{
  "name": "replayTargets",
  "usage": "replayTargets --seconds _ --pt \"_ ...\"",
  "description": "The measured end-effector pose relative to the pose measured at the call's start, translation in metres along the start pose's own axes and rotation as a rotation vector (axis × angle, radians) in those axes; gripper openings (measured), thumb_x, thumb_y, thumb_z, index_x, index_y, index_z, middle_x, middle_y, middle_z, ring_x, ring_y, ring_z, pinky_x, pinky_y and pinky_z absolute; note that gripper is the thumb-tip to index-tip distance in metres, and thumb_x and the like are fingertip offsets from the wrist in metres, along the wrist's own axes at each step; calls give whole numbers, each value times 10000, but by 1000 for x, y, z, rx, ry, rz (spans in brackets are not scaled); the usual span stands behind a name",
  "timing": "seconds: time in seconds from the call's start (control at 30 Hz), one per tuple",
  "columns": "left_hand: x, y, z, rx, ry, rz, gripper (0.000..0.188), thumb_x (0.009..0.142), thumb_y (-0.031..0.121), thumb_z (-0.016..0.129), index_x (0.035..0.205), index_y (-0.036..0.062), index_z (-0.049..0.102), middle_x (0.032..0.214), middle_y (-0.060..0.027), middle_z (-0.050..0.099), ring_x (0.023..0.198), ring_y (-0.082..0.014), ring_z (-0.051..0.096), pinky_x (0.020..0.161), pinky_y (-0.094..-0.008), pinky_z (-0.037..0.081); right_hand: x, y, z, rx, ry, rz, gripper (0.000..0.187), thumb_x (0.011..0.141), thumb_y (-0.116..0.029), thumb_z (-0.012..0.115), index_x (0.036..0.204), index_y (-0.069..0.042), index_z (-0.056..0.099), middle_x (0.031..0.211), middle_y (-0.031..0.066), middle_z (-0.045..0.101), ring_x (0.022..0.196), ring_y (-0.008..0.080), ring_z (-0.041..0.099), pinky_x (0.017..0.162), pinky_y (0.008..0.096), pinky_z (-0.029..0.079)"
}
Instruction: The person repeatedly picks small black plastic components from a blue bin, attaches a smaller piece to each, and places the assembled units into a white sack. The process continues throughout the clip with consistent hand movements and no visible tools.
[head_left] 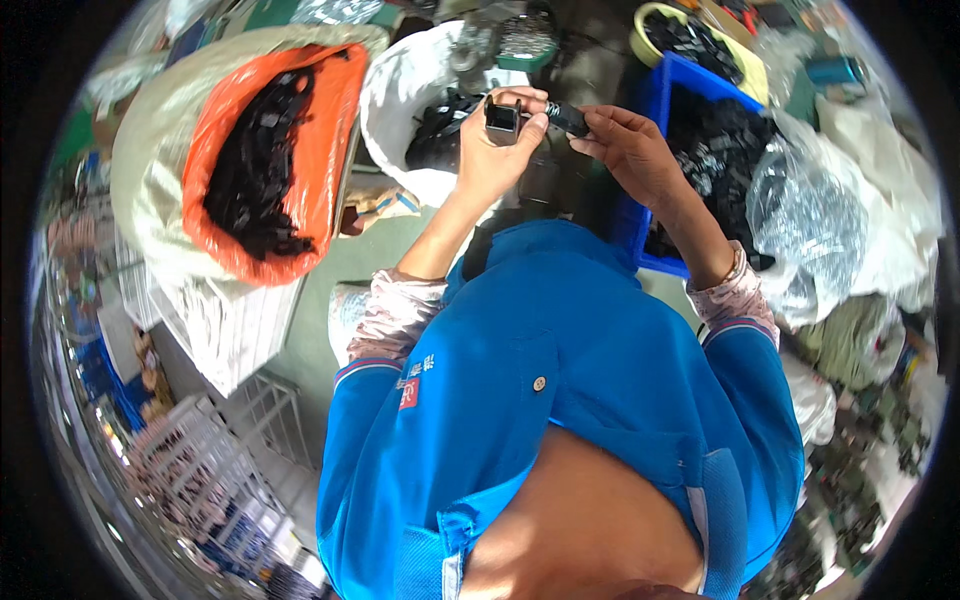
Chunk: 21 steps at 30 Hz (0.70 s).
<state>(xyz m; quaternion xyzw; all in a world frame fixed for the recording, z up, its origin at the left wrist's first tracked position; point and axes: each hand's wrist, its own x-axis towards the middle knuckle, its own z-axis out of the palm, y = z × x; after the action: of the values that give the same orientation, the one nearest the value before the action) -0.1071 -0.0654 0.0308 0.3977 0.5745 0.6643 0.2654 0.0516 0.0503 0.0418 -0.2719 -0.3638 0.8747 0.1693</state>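
My left hand [487,165] is closed round a black hollow part [502,120] with a squarish opening facing up. In my right hand [637,158] a small black plastic piece [568,119] is pinched between thumb and fingers. A pale, coil-like end, perhaps a spring, shows on that piece where it meets the fingertips of my left hand. Both hands are close together above the gap between a white bag [385,115] of black parts and a blue crate [633,222]. Whether the two black parts touch is hidden by my fingers.
To the left stands a large sack with an orange liner [335,130] holding black parts. The blue crate on the right holds many black pieces, with clear plastic bags [810,215] beside it. A yellow tub [642,45] sits behind it. White racks [240,325] stand at lower left.
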Motion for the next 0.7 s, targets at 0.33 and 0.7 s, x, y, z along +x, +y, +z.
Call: replayTargets --seconds 0.33,0.7 --pt "-13 2 -53 302 270 -60 80 784 27 676 808 -17 614 771 -67 634 686 -117 619 626 -254 490 62 16 41 -398 -245 -172 277 835 -7 627 1102 59 600 1091 142 621 968 187 607 872 305 481" --pt "-5 12 -63 -338 258 -394 319 845 143 667 1063 8 477 904 -102 625 658 -137 610 503 -239 478 94 14 25 -181 -258 -35 251 889 -41 560 1103 90 561 1067 153 612 1029 240 589 946 369 460"
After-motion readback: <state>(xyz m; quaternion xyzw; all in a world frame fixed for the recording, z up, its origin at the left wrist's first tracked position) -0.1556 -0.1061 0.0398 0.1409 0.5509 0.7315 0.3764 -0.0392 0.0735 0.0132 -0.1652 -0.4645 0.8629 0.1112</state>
